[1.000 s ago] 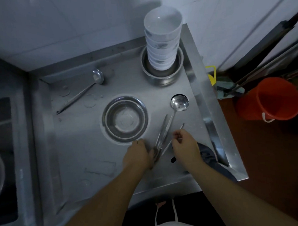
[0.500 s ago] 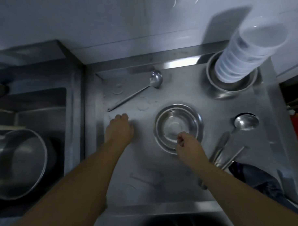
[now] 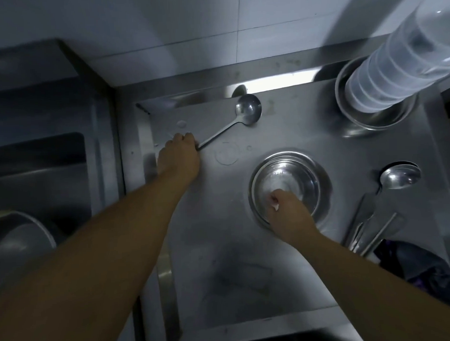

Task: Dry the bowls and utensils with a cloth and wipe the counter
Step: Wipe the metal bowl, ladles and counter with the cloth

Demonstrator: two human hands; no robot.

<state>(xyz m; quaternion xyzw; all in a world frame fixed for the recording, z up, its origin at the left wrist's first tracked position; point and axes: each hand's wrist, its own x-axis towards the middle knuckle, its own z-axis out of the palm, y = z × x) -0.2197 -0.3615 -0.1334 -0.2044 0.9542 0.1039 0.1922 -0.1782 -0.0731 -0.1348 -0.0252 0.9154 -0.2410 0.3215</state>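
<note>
Though possibly blurred, unmarked ladle point(image 3: 245, 113)

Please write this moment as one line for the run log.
left hand: grips ladle handle | right hand: curled at steel bowl rim | cloth: untouched

No readable text, labels or numbers anywhere.

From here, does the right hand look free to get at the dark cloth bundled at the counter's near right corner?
Probably yes. The right hand sits curled at the round steel bowl's near rim, seemingly empty. Only counter and the bundled steel utensils lie toward the dark crumpled cloth, and nothing covers it.
</note>
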